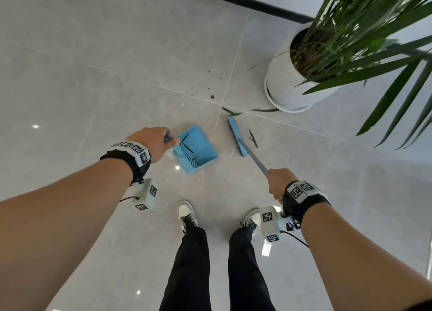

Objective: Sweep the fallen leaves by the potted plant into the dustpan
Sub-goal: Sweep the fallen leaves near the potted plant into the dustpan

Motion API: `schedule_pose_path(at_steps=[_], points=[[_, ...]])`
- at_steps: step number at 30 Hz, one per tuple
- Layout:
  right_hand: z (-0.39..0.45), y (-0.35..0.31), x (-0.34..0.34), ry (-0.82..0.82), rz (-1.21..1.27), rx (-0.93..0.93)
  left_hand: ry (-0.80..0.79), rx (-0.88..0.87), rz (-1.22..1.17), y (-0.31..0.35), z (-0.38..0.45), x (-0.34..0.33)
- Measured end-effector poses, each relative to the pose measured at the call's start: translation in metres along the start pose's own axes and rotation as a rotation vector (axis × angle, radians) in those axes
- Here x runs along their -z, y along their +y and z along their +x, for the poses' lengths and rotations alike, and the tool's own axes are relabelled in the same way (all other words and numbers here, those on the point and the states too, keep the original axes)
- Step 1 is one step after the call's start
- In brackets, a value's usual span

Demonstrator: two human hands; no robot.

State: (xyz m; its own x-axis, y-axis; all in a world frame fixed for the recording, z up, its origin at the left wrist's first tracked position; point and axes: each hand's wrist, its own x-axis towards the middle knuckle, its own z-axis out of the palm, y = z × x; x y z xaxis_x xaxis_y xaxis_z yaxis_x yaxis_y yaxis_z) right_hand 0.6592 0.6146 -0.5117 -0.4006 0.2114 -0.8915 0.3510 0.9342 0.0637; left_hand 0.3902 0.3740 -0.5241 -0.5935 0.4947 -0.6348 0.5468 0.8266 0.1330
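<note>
The left hand (153, 144) is closed around the short blue handle of the dustpan (195, 149), fingers curled tight on it. The right hand (279, 184) is closed in a fist around the thin grey metal pole of the broom (237, 136); the pole runs from the fist up and to the left, down to the broom head. Both wrists carry a black band with white blocks printed with square black-and-white markers.

The dustpan is light blue plastic, a flat scoop with low walls and a row of comb teeth along the side near the handle. It lies on the floor (93, 65) with its open mouth turned toward the broom. Inside it I can count two or three thin dark leaves.

The broom head is a long narrow blue bar, standing on the floor just beside the dustpan, to its right, apart from it.

The fallen leaves (253, 139) are narrow, pointed and dark green. About two lie just to the right of the broom head, about two more beyond its far end, and one long leaf lies against the base of the pot (285, 86). The pot is white, round and ribbed, and holds a plant (364, 42) with long green blades. The floor is glossy pale grey tile with thin joints; a few small brown specks lie on it near the pot. Two shoes, white and dark, stand below.
</note>
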Motion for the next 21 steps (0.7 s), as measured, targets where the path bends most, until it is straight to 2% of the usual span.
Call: schedule_pose_path(at_steps=[6,15,19,21], points=[[-0.002,-0.003,0.006,-0.009,-0.065,0.017,-0.007,0.033,0.018,-0.014,0.000,0.006],[-0.007,-0.032,0.007,-0.012,0.071,0.063,0.081,0.110,-0.120,-0.068,-0.009,0.048],[-0.008,-0.052,0.006,-0.019,0.308,0.062,0.147,0.136,-0.204,-0.083,-0.008,0.069],[-0.007,-0.060,0.006,-0.071,0.642,0.044,0.149,0.136,-0.175,-0.087,-0.005,0.072]])
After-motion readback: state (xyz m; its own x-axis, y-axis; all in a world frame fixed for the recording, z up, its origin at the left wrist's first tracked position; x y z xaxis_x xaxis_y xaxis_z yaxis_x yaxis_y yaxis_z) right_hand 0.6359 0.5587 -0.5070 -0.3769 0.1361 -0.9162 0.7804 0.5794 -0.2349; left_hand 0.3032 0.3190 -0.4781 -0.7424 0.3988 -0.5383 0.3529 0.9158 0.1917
